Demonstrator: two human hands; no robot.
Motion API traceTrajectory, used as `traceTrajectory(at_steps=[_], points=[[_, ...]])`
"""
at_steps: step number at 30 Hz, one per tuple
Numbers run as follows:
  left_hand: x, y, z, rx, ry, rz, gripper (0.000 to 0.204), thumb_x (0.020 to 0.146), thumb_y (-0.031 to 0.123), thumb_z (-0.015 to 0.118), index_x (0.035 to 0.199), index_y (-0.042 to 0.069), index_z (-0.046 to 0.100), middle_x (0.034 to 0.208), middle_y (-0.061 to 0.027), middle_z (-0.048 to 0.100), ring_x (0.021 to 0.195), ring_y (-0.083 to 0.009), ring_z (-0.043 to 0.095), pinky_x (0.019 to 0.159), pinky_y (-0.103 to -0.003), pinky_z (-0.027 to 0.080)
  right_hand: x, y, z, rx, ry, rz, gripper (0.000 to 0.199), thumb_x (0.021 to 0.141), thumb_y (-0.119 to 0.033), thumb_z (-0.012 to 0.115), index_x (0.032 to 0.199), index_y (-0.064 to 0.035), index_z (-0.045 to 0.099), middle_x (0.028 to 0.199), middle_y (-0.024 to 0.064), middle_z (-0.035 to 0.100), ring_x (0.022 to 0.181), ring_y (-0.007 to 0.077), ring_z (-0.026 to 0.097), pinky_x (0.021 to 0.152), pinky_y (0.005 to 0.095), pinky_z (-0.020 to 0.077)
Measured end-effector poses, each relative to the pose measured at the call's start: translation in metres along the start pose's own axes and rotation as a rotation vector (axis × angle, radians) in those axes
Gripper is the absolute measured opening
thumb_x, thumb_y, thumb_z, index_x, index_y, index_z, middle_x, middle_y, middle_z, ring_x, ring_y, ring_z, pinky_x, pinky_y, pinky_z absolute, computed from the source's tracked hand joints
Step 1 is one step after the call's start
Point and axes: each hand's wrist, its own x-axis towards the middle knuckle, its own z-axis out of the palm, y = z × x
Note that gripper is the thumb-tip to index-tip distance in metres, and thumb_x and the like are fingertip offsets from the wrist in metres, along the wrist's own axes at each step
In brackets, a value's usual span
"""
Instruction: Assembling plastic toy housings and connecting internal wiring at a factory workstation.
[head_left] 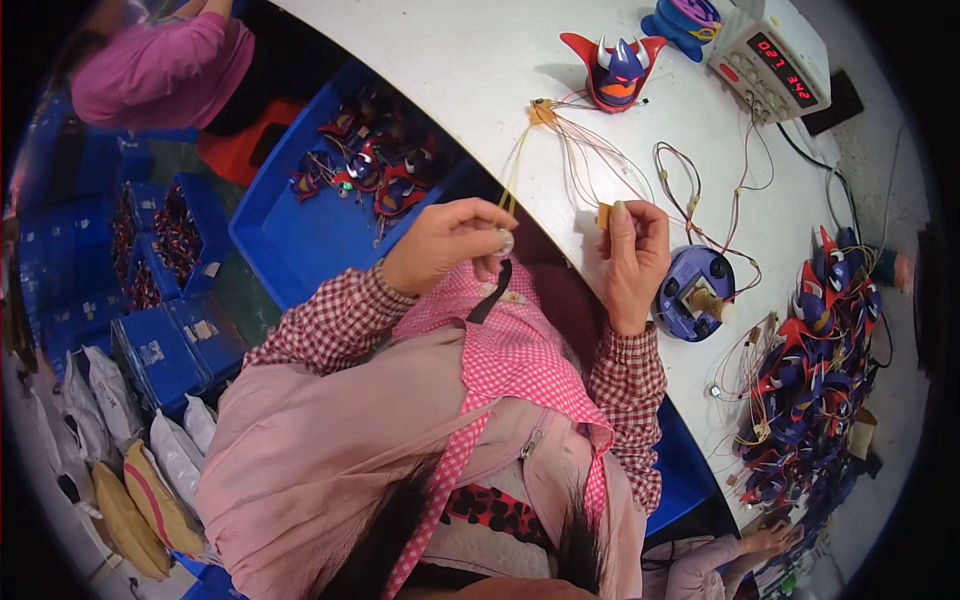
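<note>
My left hand (448, 242) pinches a small round silver part (506, 241) joined to thin yellow wires (517, 165) that run up to a small tan connector on the white table (470, 60). My right hand (634, 248) holds a small tan piece (604, 215) between thumb and fingers, with red and white wires trailing from it. A round blue fixture (694, 293) with black knobs sits just right of my right hand. A blue and red horned toy head (614, 72) stands on the table beyond the wires.
A pile of similar toy heads with wires (805, 375) lies at the right. A white power supply with a red display (770, 55) stands at the far right. A blue bin (330, 190) with toy parts sits left of the table. Another person in pink (165, 65) works at upper left.
</note>
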Motion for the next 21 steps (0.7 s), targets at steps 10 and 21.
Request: traceTrajectory(at_steps=[10, 21], points=[[0.042, 0.004, 0.041, -0.211, -0.084, -0.096, 0.019, 0.09, 0.018, 0.059, 0.096, 0.0, 0.06, 0.075, -0.0049, 0.061, 0.058, -0.0095, 0.059, 0.048, -0.019, 0.047, -0.007, -0.01, 0.03, -0.059, 0.045, -0.01, 0.01, 0.089, -0.01, 0.059, 0.092, -0.0017, 0.054, 0.071, 0.0018, 0.056, 0.058, 0.0058, 0.05, 0.051, 0.0196, 0.0406], [0.049, 0.006, 0.041, -0.122, -0.04, -0.151, 0.018, 0.091, 0.021, 0.057, 0.089, 0.003, 0.058, 0.069, 0.0007, 0.058, 0.049, -0.0039, 0.054, 0.04, -0.014, 0.042, -0.016, -0.014, 0.001, -0.476, -0.021, -0.339, 0.012, 0.082, -0.002, 0.062, 0.093, -0.0008, 0.056, 0.076, 0.0107, 0.057, 0.06, 0.0192, 0.058, 0.053, 0.0283, 0.046]])
